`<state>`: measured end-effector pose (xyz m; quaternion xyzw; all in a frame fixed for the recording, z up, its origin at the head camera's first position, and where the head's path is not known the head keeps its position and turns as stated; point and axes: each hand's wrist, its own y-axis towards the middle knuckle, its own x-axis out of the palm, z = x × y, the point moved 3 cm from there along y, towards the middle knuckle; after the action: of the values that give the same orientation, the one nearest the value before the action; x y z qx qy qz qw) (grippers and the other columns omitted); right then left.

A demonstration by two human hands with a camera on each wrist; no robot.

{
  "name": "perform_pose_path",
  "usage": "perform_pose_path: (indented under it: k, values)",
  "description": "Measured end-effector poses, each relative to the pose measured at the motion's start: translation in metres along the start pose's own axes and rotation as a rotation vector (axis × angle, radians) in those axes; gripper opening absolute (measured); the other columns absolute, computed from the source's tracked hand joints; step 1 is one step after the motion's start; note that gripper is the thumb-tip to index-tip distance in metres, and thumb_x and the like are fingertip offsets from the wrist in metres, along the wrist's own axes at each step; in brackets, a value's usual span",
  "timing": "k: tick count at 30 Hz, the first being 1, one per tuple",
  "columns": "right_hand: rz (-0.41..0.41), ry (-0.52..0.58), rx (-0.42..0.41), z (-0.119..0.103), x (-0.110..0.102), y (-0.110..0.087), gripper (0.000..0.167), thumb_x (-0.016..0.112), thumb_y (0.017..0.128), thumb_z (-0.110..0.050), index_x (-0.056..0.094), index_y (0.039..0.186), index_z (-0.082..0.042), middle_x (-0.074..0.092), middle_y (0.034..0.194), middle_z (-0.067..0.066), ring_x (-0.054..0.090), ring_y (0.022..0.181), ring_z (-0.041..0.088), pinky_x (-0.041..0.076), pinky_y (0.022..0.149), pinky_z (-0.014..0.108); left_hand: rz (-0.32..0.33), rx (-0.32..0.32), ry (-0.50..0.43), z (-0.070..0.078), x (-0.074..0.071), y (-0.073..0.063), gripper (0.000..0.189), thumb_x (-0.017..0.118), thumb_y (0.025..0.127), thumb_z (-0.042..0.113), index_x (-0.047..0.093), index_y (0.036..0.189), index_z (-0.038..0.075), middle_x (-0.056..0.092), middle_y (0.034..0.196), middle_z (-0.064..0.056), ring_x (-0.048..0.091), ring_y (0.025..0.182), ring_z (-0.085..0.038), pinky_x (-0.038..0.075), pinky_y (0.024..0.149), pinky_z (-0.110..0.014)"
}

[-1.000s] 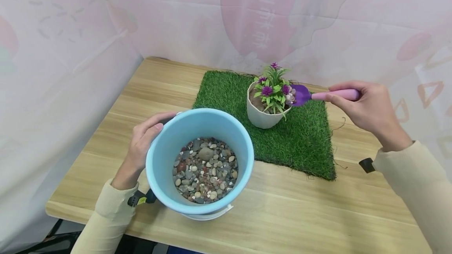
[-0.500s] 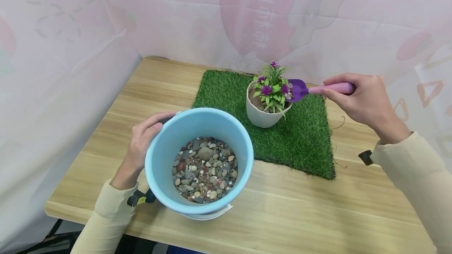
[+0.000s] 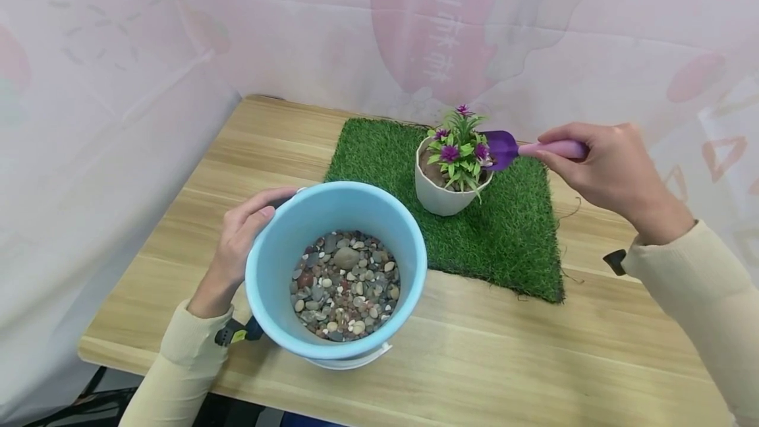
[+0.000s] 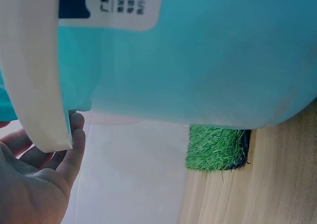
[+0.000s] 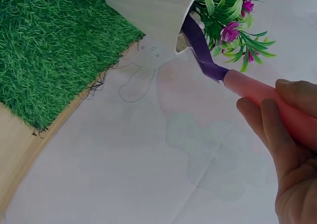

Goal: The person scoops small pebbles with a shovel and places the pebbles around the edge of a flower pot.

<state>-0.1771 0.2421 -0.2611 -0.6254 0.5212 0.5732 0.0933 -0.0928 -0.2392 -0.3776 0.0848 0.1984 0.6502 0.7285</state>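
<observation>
My left hand (image 3: 240, 236) holds the rim of a light blue bucket (image 3: 335, 206), its thumb on top and fingers along the outer side. Pebbles (image 3: 350, 288) of mixed colours cover the bucket's bottom. In the left wrist view the pale bucket handle (image 4: 37, 70) passes in front of the fingers. Farther right, my right hand (image 3: 617, 173) grips the pink handle of a garden trowel (image 3: 504, 150). Its purple blade dips over the rim of a white flowerpot (image 3: 441, 198), beside a plant with purple flowers (image 3: 449, 153). A few pale pebbles show at the blade's tip.
The pot stands on a green artificial grass mat (image 3: 492, 249) toward the back of a wooden table (image 3: 486, 348). Pale printed cloth (image 3: 296, 38) hangs behind and to the left. Loose dark threads stick out at the mat's right edge.
The trowel has shifted slightly left and up, its blade tilting farther over the pot. Fewer pebbles show at its tip. The left hand and the bucket have stayed in place.
</observation>
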Motion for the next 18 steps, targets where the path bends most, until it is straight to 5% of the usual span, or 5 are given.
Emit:
perform_pose_path:
  k: [5, 11, 18]
  values:
    - [-0.017, -0.049, -0.055, -0.01, -0.002, 0.003, 0.014, 0.088, 0.086, -0.012, 0.084, 0.099, -0.009, 0.083, 0.088, 0.003, 0.058, 0.075, -0.028, 0.046, 0.066, -0.003, 0.003, 0.003, 0.005, 0.002, 0.0, 0.001, 0.041, 0.039, 0.109, 0.009, 0.065, 0.135, -0.01, 0.075, 0.13, 0.007, 0.074, 0.112, -0.01, 0.063, 0.089, -0.021]
    - [-0.025, -0.088, -0.133, -0.02, -0.001, 0.004, 0.013, 0.084, 0.089, -0.008, 0.083, 0.101, -0.005, 0.083, 0.087, 0.006, 0.074, 0.064, 0.014, 0.042, 0.076, -0.008, 0.001, 0.0, -0.002, 0.004, 0.0, 0.001, 0.041, 0.039, 0.109, 0.009, 0.065, 0.135, -0.011, 0.075, 0.13, 0.007, 0.074, 0.112, -0.01, 0.063, 0.089, -0.021]
    - [-0.038, -0.086, -0.207, -0.028, 0.0, 0.005, 0.014, 0.081, 0.09, -0.003, 0.08, 0.102, 0.004, 0.082, 0.09, 0.016, 0.08, 0.073, 0.029, 0.062, 0.068, 0.031, 0.004, -0.007, 0.002, 0.005, -0.002, 0.002, 0.041, 0.04, 0.109, 0.01, 0.065, 0.134, -0.01, 0.075, 0.13, 0.006, 0.074, 0.112, -0.01, 0.063, 0.089, -0.021]
